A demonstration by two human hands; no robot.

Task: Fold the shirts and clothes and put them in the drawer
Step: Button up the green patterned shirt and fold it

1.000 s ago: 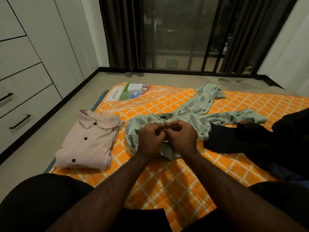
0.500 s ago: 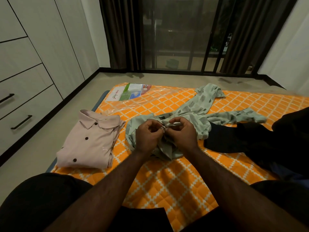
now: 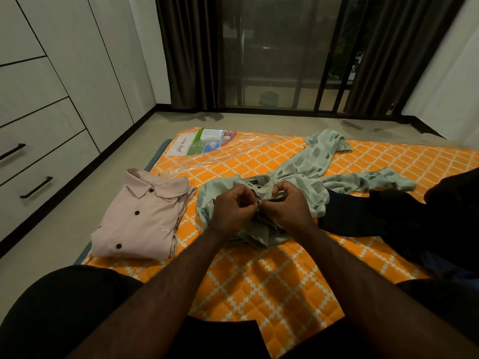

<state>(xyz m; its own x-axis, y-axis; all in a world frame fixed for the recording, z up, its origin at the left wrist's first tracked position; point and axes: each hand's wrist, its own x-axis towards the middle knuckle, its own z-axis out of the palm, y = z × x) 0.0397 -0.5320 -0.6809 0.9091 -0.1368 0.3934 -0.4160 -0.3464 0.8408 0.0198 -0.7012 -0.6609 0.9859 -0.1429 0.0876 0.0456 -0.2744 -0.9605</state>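
Both my hands are pinched on the green patterned shirt (image 3: 305,177), which lies crumpled on the orange mattress (image 3: 259,275) just in front of me: my left hand (image 3: 233,208) and my right hand (image 3: 287,206) meet at the placket below the collar, fingers curled round what I take to be a button, though it is too small and shadowed to be sure. The risk is that the fabric bunched under my wrists drags as I work, so the button slips out or goes into the wrong hole and the front closes crooked, spoiling the fold. The far sleeve trails out toward the window and the right one lies against the dark clothes (image 3: 375,216), so tugging could pull those along. To the left sits the folded pink shirt (image 3: 140,218), near enough to be nudged out of shape. A clear plastic bag (image 3: 207,149) lies at the far left, and the drawers (image 3: 39,161) stand closed across the floor on the left.
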